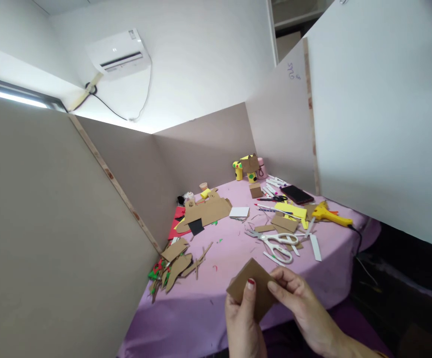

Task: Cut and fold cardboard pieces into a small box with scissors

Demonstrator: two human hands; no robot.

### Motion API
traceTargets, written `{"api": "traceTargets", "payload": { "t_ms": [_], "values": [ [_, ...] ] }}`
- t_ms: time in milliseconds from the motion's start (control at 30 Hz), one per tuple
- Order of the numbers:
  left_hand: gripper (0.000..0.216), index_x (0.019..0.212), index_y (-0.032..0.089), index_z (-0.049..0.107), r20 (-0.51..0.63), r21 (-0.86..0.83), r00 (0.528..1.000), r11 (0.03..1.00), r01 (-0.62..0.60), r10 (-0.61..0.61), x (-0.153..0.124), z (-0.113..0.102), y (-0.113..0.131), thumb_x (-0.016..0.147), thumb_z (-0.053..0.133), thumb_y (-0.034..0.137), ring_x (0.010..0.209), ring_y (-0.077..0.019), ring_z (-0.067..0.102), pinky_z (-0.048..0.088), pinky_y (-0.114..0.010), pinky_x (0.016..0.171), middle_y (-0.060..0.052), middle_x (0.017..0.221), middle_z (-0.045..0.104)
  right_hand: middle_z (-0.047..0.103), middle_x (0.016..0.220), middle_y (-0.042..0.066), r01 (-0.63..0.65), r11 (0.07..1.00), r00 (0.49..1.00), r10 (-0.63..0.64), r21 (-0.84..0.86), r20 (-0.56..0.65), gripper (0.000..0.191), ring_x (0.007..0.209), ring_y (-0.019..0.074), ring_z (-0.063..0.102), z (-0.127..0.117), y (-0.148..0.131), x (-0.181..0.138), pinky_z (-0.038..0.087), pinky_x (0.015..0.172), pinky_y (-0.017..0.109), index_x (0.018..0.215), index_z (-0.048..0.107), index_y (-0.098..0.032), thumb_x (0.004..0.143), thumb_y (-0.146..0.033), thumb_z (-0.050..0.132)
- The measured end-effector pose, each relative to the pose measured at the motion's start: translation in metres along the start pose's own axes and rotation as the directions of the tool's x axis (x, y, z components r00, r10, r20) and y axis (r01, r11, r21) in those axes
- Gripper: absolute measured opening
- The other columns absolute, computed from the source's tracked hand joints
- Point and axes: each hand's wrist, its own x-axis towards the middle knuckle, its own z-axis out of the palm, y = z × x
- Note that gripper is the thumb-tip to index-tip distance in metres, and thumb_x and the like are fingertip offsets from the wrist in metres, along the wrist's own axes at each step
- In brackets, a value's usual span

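Observation:
Close to me, above the table's front edge, a squarish piece of brown cardboard (263, 288) is held tilted between both hands. My left hand (244, 315) grips its left side, thumb flat on the face and fingers behind. On the right edge, my right hand (298, 301) pinches it between thumb and fingers. Just beyond lie white-handled scissors (275, 243), blades pointing left. A yellow glue gun (330, 214) rests at the right among cardboard scraps (285, 222) and a yellow sheet (290, 211).
Cardboard offcuts (178, 268) pile up at the table's left edge. Larger cardboard (208, 215) lies farther back. A phone (297, 194), markers (270, 188) and a small cardboard box (255, 190) are at the back right. Grey partitions (204, 149) enclose the purple-covered table (186, 318).

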Motion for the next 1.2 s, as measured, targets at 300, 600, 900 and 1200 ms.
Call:
{"api": "traceTargets", "payload": {
  "t_ms": [300,600,900,1200],
  "values": [
    [0.031,0.081,0.014,0.064,0.009,0.116,1.0,0.993,0.018,-0.019,0.0,0.001,0.007,0.059,0.076,0.031,0.066,-0.0192,0.065,0.051,-0.028,0.062,-0.007,0.074,0.072,0.061,0.061,-0.004,-0.134,0.986,0.99,0.137,0.1,-0.017,0.023,0.057,0.0098,0.05,0.001,0.002,-0.005,0.037,0.057,0.02,0.068,0.058,-0.019,0.067,-0.034,0.076],
    [0.02,0.072,0.016,0.066,0.08,0.233,0.987,0.96,-0.157,0.142,-0.005,0.002,0.01,0.061,0.074,0.03,0.061,-0.0156,0.06,0.048,-0.023,0.058,-0.002,0.065,0.068,0.055,0.058,-0.005,-0.076,0.997,0.997,0.075,-0.011,-0.021,0.021,0.055,0.0099,0.043,-0.005,0.009,-0.004,0.034,0.055,0.021,0.069,0.06,-0.019,0.069,-0.034,0.074],
    [0.014,0.073,0.027,0.076,0.35,0.437,0.796,0.665,-0.606,0.494,-0.022,0.006,0.024,0.065,0.069,0.019,0.071,-0.0264,0.068,0.051,-0.033,0.072,-0.009,0.075,0.075,0.064,0.071,-0.001,0.016,0.995,0.994,-0.005,-0.102,0.11,0.018,0.072,0.0171,0.054,-0.001,-0.004,-0.001,0.042,0.071,0.028,0.082,0.07,-0.023,0.074,-0.039,0.069],
    [0.056,0.116,0.029,0.058,0.877,0.295,0.323,0.134,-0.946,0.354,-0.008,-0.02,0.036,0.07,0.056,-0.003,0.102,-0.0271,0.062,0.047,-0.035,0.089,-0.01,0.109,0.065,0.07,0.102,0.007,-0.023,0.994,0.995,0.033,-0.104,0.092,0.031,0.091,0.025,0.063,0.001,-0.012,-0.002,0.045,0.086,0.04,0.097,0.068,-0.022,0.07,-0.038,0.072]
  ]
}}
